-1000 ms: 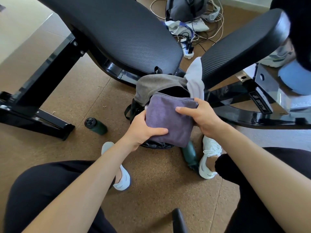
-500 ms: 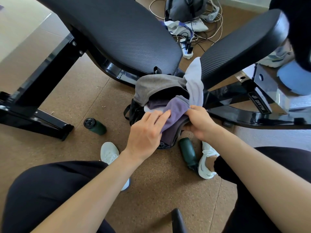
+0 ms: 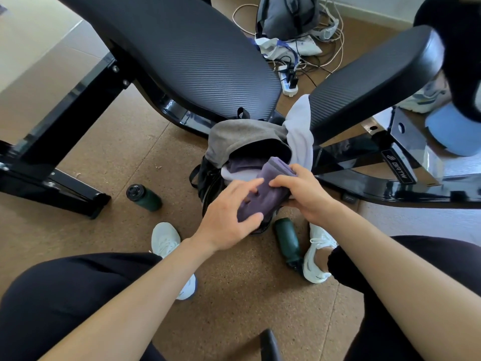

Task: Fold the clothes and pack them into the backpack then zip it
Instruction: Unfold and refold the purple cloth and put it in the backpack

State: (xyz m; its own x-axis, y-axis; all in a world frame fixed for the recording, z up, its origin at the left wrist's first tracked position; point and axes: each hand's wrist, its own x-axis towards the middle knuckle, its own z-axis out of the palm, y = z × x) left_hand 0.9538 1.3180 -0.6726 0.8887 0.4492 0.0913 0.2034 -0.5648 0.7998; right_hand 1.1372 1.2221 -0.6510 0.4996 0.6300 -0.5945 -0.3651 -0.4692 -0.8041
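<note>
Hands: left hand (image 3: pixel 229 217), right hand (image 3: pixel 303 194) gripping one purple garment (image 3: pixel 263 194).

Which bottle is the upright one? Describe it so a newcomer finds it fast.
Start at the black bench frame on the left. Just right of its foot, on the cork floor, stands a dark green bottle with a black cap. The other green bottle lies flat beside the right shoe.
</note>
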